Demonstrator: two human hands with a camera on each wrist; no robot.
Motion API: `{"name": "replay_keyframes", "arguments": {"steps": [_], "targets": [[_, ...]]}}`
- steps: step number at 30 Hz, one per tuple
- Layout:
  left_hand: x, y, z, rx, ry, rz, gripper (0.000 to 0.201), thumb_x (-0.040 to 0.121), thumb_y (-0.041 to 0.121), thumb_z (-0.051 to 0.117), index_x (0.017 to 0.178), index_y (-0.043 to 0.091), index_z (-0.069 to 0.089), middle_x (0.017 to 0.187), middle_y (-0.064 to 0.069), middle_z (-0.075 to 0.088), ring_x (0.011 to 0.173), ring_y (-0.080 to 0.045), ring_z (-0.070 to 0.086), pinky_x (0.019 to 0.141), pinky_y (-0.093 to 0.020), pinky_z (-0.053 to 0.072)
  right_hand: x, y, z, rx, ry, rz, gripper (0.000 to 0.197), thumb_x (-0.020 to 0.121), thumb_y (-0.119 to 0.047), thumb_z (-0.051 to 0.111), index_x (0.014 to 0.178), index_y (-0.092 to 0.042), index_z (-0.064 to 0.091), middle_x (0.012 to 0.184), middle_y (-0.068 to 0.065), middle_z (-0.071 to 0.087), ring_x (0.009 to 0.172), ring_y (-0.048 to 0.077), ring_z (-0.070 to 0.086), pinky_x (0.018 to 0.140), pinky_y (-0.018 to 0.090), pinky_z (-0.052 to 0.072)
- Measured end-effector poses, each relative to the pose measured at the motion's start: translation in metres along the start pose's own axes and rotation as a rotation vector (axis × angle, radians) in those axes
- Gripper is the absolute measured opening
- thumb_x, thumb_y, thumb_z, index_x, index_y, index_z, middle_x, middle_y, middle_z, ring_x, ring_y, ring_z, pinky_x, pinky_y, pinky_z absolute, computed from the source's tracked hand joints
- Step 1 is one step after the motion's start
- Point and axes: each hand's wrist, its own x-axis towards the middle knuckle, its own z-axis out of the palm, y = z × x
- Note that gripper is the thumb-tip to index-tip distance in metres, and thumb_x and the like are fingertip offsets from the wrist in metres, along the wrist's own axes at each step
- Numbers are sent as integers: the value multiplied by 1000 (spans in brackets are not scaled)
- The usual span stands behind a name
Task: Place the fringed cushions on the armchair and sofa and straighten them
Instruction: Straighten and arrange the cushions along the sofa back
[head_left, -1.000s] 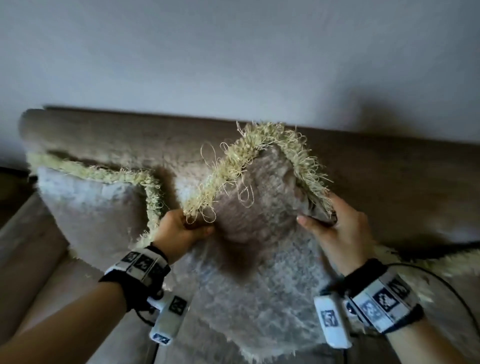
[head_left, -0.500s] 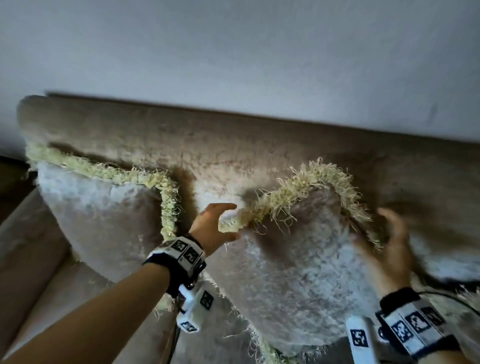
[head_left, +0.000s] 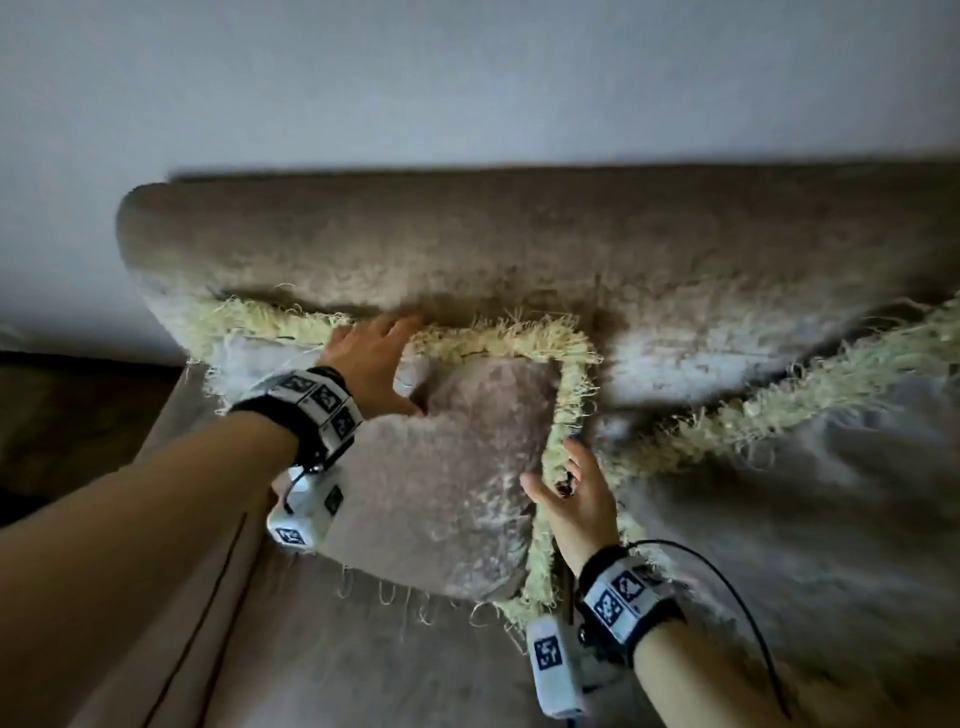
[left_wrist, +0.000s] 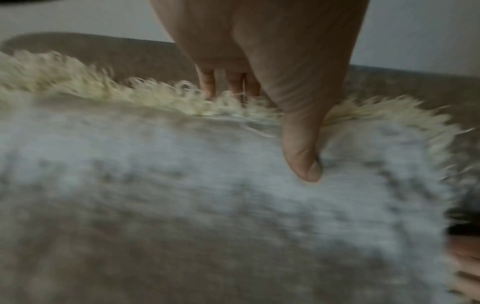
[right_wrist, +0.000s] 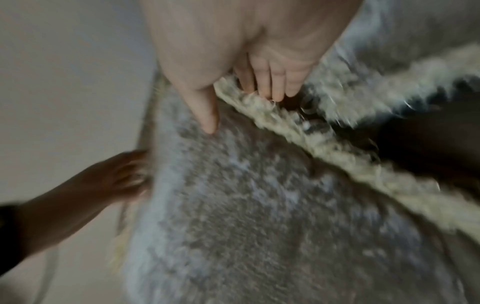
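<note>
Sofa (head_left: 519, 249); hands (head_left: 371, 358) (head_left: 576, 499) on fringed cushion (head_left: 457, 467)

A home living room: a plush beige sofa (head_left: 467, 249) with fringed cushions (head_left: 457, 467) against a plain wall (head_left: 467, 78).

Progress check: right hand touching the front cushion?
Touching. Right wrist view: the right hand rests its thumb on the front cushion, fingers in its fringe.

Behind the left hand (head_left: 375, 358) and right hand (head_left: 577, 501), each bare forearm wears a black strap (head_left: 626, 597) faced with white tiles bearing black markers. A white plastic box (head_left: 553, 662) with a dark marker hangs under each wrist; a thin black cable (head_left: 750, 613) trails behind the right hand.
</note>
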Motion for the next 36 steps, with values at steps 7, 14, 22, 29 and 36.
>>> {"name": "replay_keyframes", "arguments": {"steps": [7, 14, 22, 29, 36], "targets": [[13, -98, 36, 152, -26, 23, 116, 46, 81, 66, 143, 28, 31, 146, 6, 44, 138, -24, 34, 117, -54, 16, 33, 30, 59, 34, -45, 209, 47, 68, -27, 85, 102, -5, 60, 87, -10, 73, 84, 2, 68, 75, 13, 47], [12, -94, 42, -126, -11, 8, 44, 56, 57, 80, 80, 29, 56, 69, 12, 55, 71, -16, 56, 74, -30, 49, 23, 37, 75, 84, 218, 75, 39, 72, -23, 82, 51, -23, 49, 40, -14, 52, 41, -2, 49, 39, 6, 33], [-78, -160, -7, -465, -25, -73, 48, 57, 25, 90, 48, 22, 42, 50, 3, 47, 52, -15, 47, 54, -27, 36, -54, -79, 45, -206, 262, -379, 37, 63, -33, 86, 90, -13, 71, 79, -16, 67, 74, -8, 62, 67, 3, 42], [-83, -189, 21, -427, 47, -214, 39, 62, 41, 85, 58, 25, 50, 58, 3, 55, 66, -25, 55, 62, -31, 41, -9, -149, 49, -455, 197, -498, 54, 71, -45, 77, 114, -15, 66, 105, 4, 74, 101, 18, 67, 78, 15, 41], [-21, -162, 75, -431, 127, -417, 20, 81, 32, 68, 93, 18, 59, 98, -15, 69, 74, -28, 53, 64, -31, 41, 79, -95, 67, -487, 145, -235, 61, 74, -45, 75, 121, -10, 58, 118, 12, 68, 113, 30, 62, 93, 33, 47]]}}
